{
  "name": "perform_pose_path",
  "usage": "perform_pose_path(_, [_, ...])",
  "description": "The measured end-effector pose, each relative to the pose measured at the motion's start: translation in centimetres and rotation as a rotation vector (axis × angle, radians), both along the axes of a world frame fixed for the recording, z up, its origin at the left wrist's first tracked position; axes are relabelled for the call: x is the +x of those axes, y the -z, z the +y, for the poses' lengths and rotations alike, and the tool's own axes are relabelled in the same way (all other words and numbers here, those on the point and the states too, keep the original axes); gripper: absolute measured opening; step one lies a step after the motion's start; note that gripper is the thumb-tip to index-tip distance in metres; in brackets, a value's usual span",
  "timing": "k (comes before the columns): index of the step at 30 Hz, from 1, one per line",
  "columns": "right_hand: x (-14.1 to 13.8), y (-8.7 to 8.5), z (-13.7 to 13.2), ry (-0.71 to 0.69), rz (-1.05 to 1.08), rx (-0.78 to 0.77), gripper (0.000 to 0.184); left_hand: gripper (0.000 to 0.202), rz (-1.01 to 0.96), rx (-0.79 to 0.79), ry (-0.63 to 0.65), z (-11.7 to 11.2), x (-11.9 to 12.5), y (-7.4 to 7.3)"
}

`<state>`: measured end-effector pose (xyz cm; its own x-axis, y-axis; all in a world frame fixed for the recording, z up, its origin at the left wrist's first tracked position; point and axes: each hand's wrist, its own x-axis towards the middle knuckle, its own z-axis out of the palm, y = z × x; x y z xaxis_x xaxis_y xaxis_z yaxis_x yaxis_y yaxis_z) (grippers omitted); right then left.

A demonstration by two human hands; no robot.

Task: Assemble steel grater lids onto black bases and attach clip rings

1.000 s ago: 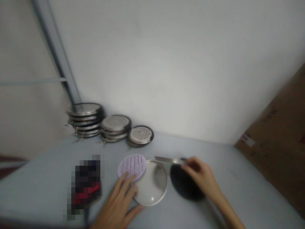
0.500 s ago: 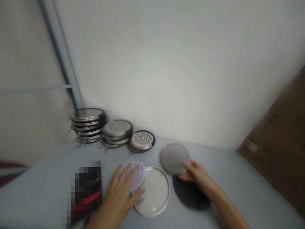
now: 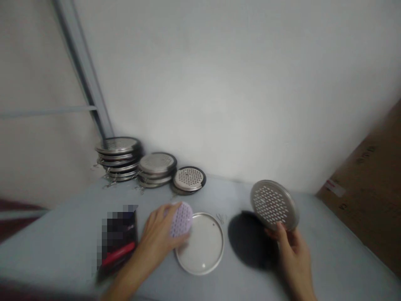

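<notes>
My right hand (image 3: pixel 290 251) grips a round perforated metal grater disc (image 3: pixel 272 202) by its lower edge, raised and tilted with its slotted face toward me. Just left of it, a round black disc (image 3: pixel 246 238) lies on the table. My left hand (image 3: pixel 161 230) is closed around a small round lilac perforated disc (image 3: pixel 182 219), with the thumb at its near edge and the fingers over the far side. Partly under the lilac disc's right side sits a shallow round metal-rimmed plate (image 3: pixel 205 251) with a pale, shiny face.
Stacks of round metal graters with black rims stand along the wall: a tall one (image 3: pixel 120 156), a middle one (image 3: pixel 158 169) and a low one (image 3: pixel 189 179). A black-and-red item (image 3: pixel 120 238), partly pixelated, lies at left. A cardboard box (image 3: pixel 366 179) borders the right.
My right hand has moved right with the metal grater disc and tipped it up. My left hand's fingers have closed more around the lilac disc. The view has shifted slightly.
</notes>
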<state>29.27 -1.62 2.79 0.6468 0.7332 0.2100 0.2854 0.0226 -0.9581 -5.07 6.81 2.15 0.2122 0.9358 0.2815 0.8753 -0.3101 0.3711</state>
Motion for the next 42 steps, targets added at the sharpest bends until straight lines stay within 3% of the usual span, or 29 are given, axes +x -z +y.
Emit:
perform_pose_path(5, [0.6,1.5,-0.7,0.1,-0.195,-0.06,0.064,0.071,0.016,0.253,-0.016,-0.1,-1.1,-2.8])
perform_pose_path(8, [0.8,2.3,-1.1,0.153,-0.301,-0.095,0.067,0.077,0.085,0.184,0.047,-0.8,-0.4,-3.8])
perform_pose_path(13, [0.6,2.5,-1.4,0.151,-0.333,-0.098,0.067,0.083,0.169,-0.102,0.269,-2.3,2.5,-3.3])
perform_pose_path(16, [0.4,2.4,-1.5,0.128,-0.34,-0.087,0.064,0.086,0.195,-0.183,0.286,-2.4,3.6,-2.8])
perform_pose_path(29, [0.0,1.8,-1.6,0.094,-0.371,-0.061,0.058,0.071,0.046,-0.175,0.421,-2.4,3.4,-0.9])
perform_pose_path(42, [0.0,2.0,-1.5,0.082,-0.39,-0.046,0.057,0.055,0.007,-0.242,0.469,-2.8,3.5,-2.2])
